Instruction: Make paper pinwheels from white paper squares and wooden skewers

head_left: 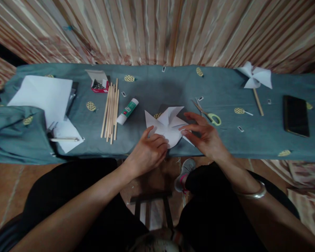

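Note:
A white paper pinwheel (170,131) without a stick lies near the table's front edge, some of its points folded in toward the middle. At its lower left, my left hand (152,150) grips the paper with curled fingers, the thumb along the near-left part. From the right, my right hand (203,134) holds a right-hand blade between thumb and fingertips, with the index finger lifted away. Just beyond that hand rest scissors with light green handles (212,118). A green and white glue stick (127,111) lies to the left of the paper.
Several wooden sticks (110,112) lie beside an open red box of small metal pieces (99,85). White paper sheets (44,94) and a pen (65,139) are at left. A pinwheel on a stick (256,78) and a dark phone (296,115) lie at right.

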A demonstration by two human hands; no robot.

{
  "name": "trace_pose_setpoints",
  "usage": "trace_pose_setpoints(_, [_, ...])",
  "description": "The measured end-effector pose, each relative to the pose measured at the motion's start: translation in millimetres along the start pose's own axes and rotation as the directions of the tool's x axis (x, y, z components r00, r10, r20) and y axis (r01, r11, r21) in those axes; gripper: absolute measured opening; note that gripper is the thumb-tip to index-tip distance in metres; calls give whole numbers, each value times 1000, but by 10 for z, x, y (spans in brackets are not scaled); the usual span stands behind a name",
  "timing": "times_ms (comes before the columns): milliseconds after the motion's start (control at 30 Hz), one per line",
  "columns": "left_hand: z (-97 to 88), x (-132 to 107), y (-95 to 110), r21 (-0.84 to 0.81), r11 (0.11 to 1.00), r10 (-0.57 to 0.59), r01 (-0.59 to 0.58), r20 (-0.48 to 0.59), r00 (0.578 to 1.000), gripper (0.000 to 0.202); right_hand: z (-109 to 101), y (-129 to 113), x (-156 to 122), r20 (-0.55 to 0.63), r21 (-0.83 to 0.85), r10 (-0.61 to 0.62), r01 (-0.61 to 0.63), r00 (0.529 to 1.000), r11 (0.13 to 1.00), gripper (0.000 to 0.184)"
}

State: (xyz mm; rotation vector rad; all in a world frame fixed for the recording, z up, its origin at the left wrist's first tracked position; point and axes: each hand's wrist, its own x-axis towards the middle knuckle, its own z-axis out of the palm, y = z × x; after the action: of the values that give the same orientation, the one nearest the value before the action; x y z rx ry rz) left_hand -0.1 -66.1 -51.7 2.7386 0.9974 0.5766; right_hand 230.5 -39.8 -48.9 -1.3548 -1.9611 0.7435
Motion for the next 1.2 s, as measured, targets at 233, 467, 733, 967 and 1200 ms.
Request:
trace_pose_setpoints(233, [-10, 13, 31, -5, 1000, -20, 20, 37, 999, 26, 220, 28, 33, -68, -153, -115, 104, 991, 983, 8])
trace_pose_setpoints(467, [-12, 23, 40, -4, 1000, -8, 8, 71, 997, 30, 320, 64, 79, -89, -257, -139, 112, 986, 960, 8])
trace_pose_setpoints(733, [18, 18, 40, 17, 1000, -7, 6, 39, 999, 28, 363, 17, 100, -115, -304, -145, 104, 983, 947, 10])
trace_pose_setpoints(967, [30, 29, 44, 23, 1000, 3, -3, 13, 1000, 27, 379, -23, 99, -134, -340, -157, 103, 979, 935, 10])
trace_pose_setpoints(1200, [32, 23, 40, 37, 999, 0, -1, 28, 1000, 27, 377, -34, 98, -135, -319, -145, 96, 980, 943, 9])
